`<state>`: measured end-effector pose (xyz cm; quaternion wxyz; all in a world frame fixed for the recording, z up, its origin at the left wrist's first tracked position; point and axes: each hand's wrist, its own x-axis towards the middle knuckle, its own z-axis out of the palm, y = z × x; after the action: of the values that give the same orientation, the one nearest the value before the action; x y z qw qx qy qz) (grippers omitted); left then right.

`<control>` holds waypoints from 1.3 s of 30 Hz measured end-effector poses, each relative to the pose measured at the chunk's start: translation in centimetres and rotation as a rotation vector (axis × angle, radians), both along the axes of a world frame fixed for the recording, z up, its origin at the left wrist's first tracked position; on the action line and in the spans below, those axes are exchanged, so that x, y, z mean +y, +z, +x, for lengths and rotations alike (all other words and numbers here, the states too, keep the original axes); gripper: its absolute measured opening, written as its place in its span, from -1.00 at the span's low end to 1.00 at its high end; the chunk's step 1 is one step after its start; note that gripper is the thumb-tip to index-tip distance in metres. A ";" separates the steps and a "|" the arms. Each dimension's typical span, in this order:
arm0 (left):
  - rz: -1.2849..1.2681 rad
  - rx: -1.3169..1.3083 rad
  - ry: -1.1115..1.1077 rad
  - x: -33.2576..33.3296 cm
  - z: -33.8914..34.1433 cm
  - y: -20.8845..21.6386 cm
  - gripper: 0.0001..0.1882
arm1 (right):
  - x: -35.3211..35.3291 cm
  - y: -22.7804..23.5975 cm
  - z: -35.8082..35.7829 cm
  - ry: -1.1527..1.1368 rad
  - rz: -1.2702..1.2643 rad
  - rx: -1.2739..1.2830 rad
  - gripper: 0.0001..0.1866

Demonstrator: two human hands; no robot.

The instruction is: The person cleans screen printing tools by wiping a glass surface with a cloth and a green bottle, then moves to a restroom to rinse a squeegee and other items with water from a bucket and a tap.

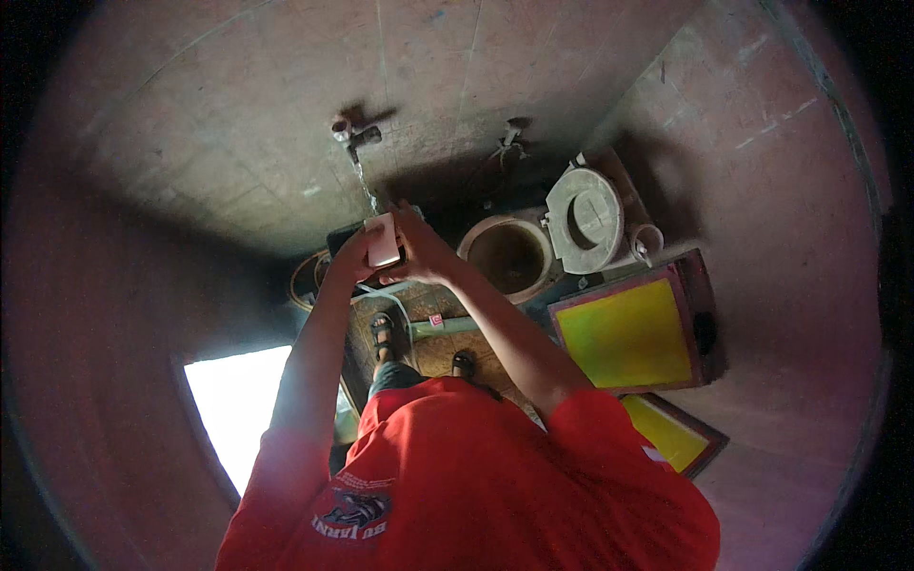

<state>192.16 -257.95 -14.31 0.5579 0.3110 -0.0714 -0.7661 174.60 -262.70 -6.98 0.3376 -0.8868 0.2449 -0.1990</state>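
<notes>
A pale, flat rectangular object is held up between both hands; its exact kind is not clear. My left hand grips its left edge with closed fingers. On the other side my right hand curls around it, fingers along its far and right edges. From a wall tap beyond the hands, a thin stream of water falls close to the object's far end. Dark shadow hides much of what lies beneath the hands.
A round pale-rimmed basin stands right of my hands, beside a toilet seat-like white fitting. Two yellow framed screens lean at the right. A second tap is on the wall. A pale hose hangs near my sandalled feet.
</notes>
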 end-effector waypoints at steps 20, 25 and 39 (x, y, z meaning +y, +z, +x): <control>0.057 0.338 0.141 -19.5 11.6 -17.3 -0.63 | 28.0 -7.3 -22.1 -1.211 1.089 0.556 -0.44; 0.187 0.342 0.163 -19.4 12.0 -17.6 -0.59 | 22.7 -7.3 -17.9 -1.068 0.981 0.573 -0.49; -0.202 0.028 0.028 -17.9 14.7 -17.9 -0.66 | 11.2 -5.6 -9.5 -0.839 0.796 0.365 -0.49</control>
<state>206.87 -275.85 -32.22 0.5981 0.2435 -0.1363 -0.7513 165.06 -251.54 -12.53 0.4889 -0.5400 0.6831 -0.0530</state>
